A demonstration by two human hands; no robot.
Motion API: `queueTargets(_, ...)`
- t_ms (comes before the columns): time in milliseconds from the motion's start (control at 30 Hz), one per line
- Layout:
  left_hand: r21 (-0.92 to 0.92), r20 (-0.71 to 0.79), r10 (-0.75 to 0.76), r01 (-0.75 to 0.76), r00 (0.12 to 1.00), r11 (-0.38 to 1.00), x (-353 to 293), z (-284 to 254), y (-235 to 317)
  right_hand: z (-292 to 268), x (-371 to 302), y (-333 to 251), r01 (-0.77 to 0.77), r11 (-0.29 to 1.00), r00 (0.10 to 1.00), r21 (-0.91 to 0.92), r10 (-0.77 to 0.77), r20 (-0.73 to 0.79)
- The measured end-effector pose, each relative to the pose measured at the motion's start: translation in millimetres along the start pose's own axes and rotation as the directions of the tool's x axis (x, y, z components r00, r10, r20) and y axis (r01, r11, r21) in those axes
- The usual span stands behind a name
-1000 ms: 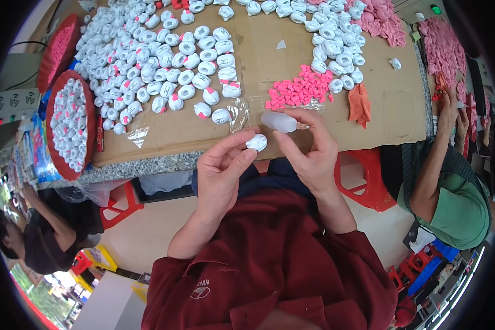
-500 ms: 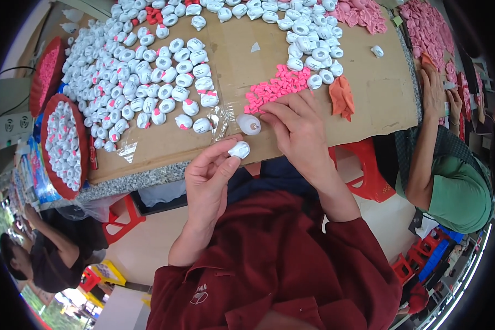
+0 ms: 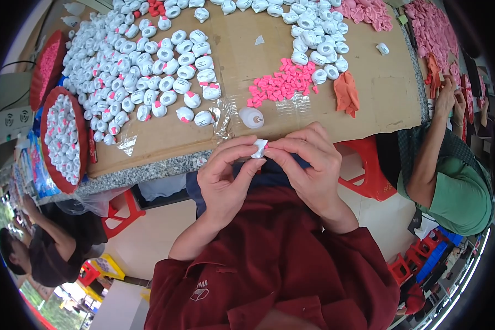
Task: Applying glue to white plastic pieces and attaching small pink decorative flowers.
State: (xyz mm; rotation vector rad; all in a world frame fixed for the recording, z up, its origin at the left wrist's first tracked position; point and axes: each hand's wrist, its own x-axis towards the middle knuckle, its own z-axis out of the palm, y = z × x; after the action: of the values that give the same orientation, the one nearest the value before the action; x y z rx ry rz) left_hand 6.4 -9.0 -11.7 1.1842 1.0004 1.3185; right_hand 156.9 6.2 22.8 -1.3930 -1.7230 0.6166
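My left hand (image 3: pixel 221 179) pinches a small white toy head (image 3: pixel 258 149) with pointed ears just off the near table edge. Against its right side, my right hand (image 3: pixel 312 165) presses a tiny pink bow-shaped piece (image 3: pixel 267 146) between thumb and fingertips. The fingertips partly cover both parts. Just beyond my hands a small translucent bottle (image 3: pixel 251 117) lies on the cardboard. Past it is a loose pile of pink bow pieces (image 3: pixel 283 83). Rows of white toy heads (image 3: pixel 166 83), many bearing pink bows, spread over the left side.
A crumpled orange rubber piece (image 3: pixel 345 94) lies right of the bows. Red bowls of white heads (image 3: pixel 81 144) and pink pieces (image 3: pixel 43 56) stand at left. More white heads (image 3: pixel 308 25) sit at the back. Co-workers (image 3: pixel 451 187) sit on both sides.
My right hand has moved from beside the bow pile and bottle to the white head, bringing a pink bow piece. My left hand has shifted right with the head.
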Motion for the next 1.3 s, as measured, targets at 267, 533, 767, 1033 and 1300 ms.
queueTargets(267, -0.247, 0.055, -0.163, 0.171, 0.985, 0.954, 0, -3, 1, -4, 7, 7, -0.291, 0.876, 0.956, 0.383, 0.254, 0.147)
queueTargets(533, -0.047, 0.086, -0.034, 0.038, 0.996, 0.998, 7, -9, 7, 6, 2, 12, -0.192, 0.908, 0.978, 0.373, 0.146, 0.148)
queueTargets(767, 0.218, 0.045, -0.002, -0.008, 0.999, 0.976, 24, -29, 23, 13, 2, 8, -0.252, 0.848, 0.968, 0.466, 0.217, 0.129)
queueTargets(1033, 0.749, 0.089, 0.347, -0.292, 0.934, 0.594, 111, -28, 34, 23, 23, 7, -0.104, 0.975, 0.989, 0.195, 0.123, -0.087)
queueTargets(1300, 0.644, 0.451, 0.169, -0.451, 0.876, 0.619, 155, 47, -10, -1, 7, 20, -0.039, 0.974, 0.99, 0.223, 0.069, -0.126)
